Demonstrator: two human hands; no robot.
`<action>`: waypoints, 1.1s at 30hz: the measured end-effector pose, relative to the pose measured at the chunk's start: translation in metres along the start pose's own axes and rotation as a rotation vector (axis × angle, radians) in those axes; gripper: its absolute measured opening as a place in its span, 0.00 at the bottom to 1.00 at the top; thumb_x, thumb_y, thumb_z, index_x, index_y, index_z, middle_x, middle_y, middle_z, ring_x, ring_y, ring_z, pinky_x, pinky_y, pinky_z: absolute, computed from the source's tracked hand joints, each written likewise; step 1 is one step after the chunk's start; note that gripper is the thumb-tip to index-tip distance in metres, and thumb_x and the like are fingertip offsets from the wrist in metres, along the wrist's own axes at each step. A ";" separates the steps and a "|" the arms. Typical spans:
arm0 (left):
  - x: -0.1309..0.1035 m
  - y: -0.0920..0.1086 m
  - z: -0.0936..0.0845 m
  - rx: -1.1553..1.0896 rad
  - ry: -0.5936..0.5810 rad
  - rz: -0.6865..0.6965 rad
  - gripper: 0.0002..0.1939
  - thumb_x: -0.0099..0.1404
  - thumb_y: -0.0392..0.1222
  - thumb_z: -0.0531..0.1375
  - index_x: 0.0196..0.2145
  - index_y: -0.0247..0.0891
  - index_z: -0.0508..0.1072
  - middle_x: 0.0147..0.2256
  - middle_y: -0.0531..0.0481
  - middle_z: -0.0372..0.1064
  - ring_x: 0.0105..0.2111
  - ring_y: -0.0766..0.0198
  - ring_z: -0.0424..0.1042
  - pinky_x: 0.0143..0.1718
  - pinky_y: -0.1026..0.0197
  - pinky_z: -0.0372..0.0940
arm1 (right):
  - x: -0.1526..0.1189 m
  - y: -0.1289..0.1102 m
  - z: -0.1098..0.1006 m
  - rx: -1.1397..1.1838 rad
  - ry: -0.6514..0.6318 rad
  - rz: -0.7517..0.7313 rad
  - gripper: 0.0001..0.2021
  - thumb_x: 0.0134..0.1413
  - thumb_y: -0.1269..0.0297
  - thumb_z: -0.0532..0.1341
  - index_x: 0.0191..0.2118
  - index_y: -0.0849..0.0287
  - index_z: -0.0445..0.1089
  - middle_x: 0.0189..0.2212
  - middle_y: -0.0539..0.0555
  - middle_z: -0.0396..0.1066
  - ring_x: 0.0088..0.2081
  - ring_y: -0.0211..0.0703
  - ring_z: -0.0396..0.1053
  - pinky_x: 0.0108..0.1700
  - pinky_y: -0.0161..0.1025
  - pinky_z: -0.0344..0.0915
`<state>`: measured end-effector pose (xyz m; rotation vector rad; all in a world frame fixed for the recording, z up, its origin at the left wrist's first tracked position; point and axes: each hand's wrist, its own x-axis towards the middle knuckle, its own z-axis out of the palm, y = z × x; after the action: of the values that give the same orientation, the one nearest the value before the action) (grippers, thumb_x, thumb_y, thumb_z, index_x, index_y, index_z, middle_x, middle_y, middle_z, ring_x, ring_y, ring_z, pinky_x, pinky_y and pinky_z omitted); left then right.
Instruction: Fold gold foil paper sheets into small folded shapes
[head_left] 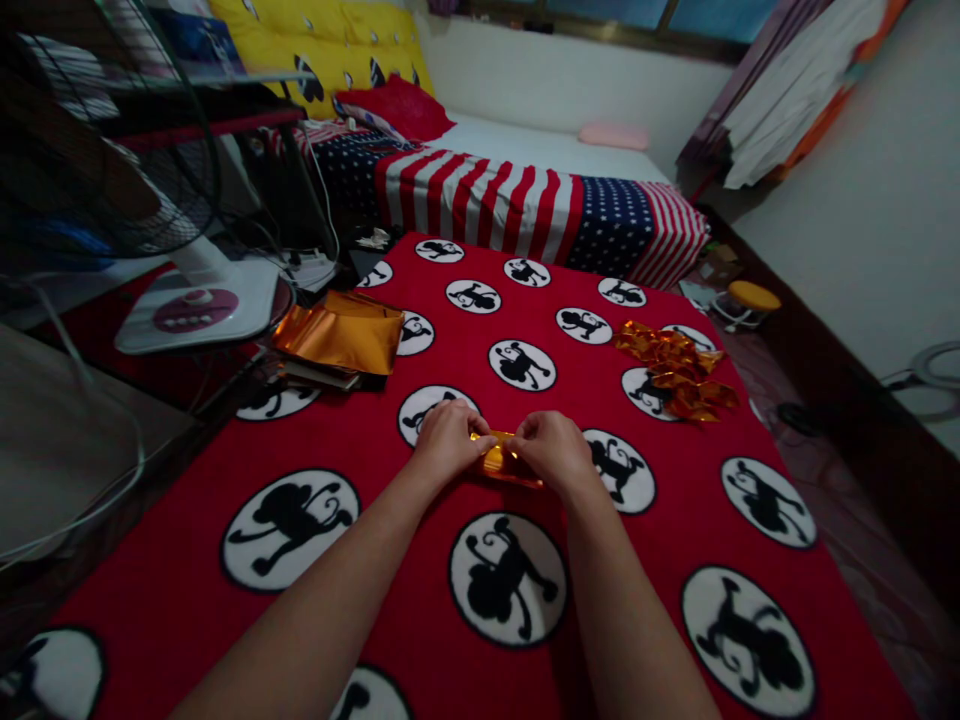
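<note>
A small piece of shiny orange-gold foil paper (501, 462) lies on the red cloth in front of me, partly rolled or folded. At its left end, my left hand (452, 440) pinches the foil between thumb and fingers. My right hand (553, 450) grips the opposite end in the same way, so the two thumbs nearly meet over the middle. Beneath my fingers, part of the foil is hidden. To the left rests a stack of flat gold foil sheets (341, 335). Several crumpled, folded gold foil pieces (675, 370) are gathered at the right.
The red cloth (517, 425) with white monkey circles covers the table. A fan (199, 300) stands at the left beside a desk with cables. Behind the table is a bed with a striped, starred cover (487, 200). A yellow-topped stool (752, 296) is at the right.
</note>
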<state>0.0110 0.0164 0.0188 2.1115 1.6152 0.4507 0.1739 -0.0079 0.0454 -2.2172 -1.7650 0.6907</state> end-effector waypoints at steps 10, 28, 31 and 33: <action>0.001 -0.003 -0.001 0.001 -0.020 0.039 0.07 0.56 0.43 0.63 0.31 0.42 0.81 0.32 0.49 0.73 0.34 0.61 0.70 0.37 0.62 0.64 | 0.020 0.033 0.010 0.230 -0.127 0.013 0.03 0.37 0.66 0.64 0.20 0.60 0.72 0.16 0.49 0.68 0.19 0.34 0.64 0.21 0.30 0.50; 0.002 -0.008 -0.003 -0.125 -0.014 0.045 0.12 0.54 0.30 0.57 0.32 0.38 0.78 0.32 0.50 0.73 0.33 0.64 0.70 0.36 0.64 0.63 | 0.009 0.058 -0.006 0.388 -0.107 0.107 0.04 0.39 0.66 0.63 0.22 0.62 0.71 0.15 0.48 0.66 0.17 0.32 0.60 0.19 0.30 0.51; 0.002 -0.012 -0.005 -0.201 -0.021 0.043 0.15 0.49 0.27 0.56 0.33 0.36 0.76 0.30 0.50 0.72 0.30 0.65 0.69 0.31 0.65 0.61 | 0.007 0.058 -0.007 0.418 -0.104 0.091 0.05 0.38 0.66 0.64 0.21 0.61 0.70 0.15 0.48 0.66 0.16 0.32 0.59 0.18 0.30 0.50; 0.002 -0.014 -0.006 -0.258 -0.018 0.032 0.16 0.46 0.26 0.55 0.32 0.35 0.75 0.30 0.51 0.72 0.29 0.66 0.68 0.30 0.66 0.61 | 0.004 0.058 -0.004 0.485 -0.055 0.076 0.07 0.40 0.63 0.64 0.21 0.61 0.69 0.15 0.48 0.65 0.16 0.32 0.59 0.19 0.30 0.51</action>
<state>-0.0030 0.0227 0.0160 1.9444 1.4303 0.6139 0.2257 -0.0181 0.0215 -1.9501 -1.3539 1.0738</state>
